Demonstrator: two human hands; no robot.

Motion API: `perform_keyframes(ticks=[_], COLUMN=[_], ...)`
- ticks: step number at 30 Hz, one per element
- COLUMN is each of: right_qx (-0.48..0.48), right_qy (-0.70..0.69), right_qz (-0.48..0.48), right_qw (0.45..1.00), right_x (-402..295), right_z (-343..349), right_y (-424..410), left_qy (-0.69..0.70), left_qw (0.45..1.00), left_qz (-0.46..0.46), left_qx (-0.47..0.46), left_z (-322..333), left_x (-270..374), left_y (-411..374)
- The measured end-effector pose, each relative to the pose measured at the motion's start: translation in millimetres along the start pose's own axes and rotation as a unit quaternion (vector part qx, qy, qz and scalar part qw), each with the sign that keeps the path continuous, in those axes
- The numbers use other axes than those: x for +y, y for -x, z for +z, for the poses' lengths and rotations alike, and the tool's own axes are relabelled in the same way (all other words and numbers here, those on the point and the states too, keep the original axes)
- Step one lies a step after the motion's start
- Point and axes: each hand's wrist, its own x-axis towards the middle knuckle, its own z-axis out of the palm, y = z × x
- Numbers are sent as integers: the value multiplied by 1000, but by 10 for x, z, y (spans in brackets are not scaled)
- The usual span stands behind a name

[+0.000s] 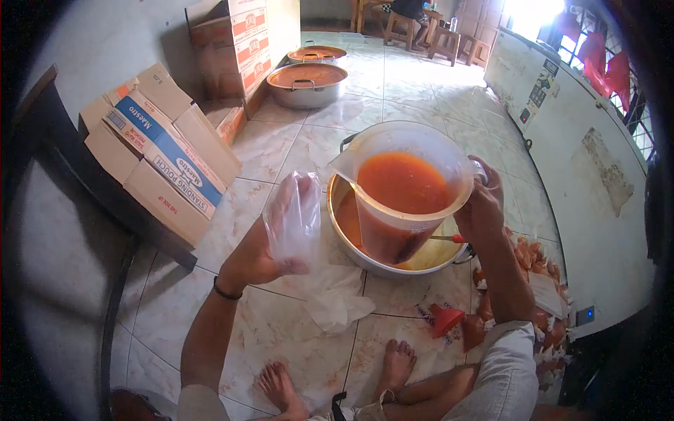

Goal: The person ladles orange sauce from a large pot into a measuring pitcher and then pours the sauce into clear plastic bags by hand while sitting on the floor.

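Observation:
My right hand (482, 205) grips the handle of a translucent plastic measuring jug (392, 237), which is tilted a little with its spout to the left. Orange-red sauce (403, 181) fills much of it. Below the jug, a wide metal pot (342, 250) on the floor holds more of the sauce, with part of its bottom bare. My left hand (263, 258) holds a clear plastic bag (295, 221) from inside or behind, fingers spread along it; the bag looks unfilled. A red-handled utensil (455, 239) rests in the pot, partly hidden by the jug.
Knotted sauce-filled bags (545, 310) lie piled at right beside a white chest freezer (568, 158). A red funnel (446, 320) and loose clear plastic (339, 302) are on the tiles. Two sauce-filled pots (308, 89), cartons (226, 52) and a flattened carton (163, 152) stand beyond. A person (413, 16) sits far back.

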Motion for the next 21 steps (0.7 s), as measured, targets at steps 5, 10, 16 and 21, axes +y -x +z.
perform_keyframes(ticks=[5,10,16,21], right_qx=[-21,-14,169,148], right_qy=[-32,-32,11,85], right_qz=[-9,-15,-17,-66], right_qw=[999,999,985,983], right_x=[48,201,223,227], right_z=[-86,-353,-185,-461], right_y=[35,134,227,312], left_qy=[31,147,185,494], left_qw=[999,987,969,850], left_qz=[-6,-41,-141,178], left_qx=[40,44,-88,-35], left_z=[-37,-39,-60,827], left_x=[112,136,539,523], left_y=[102,215,429,691])
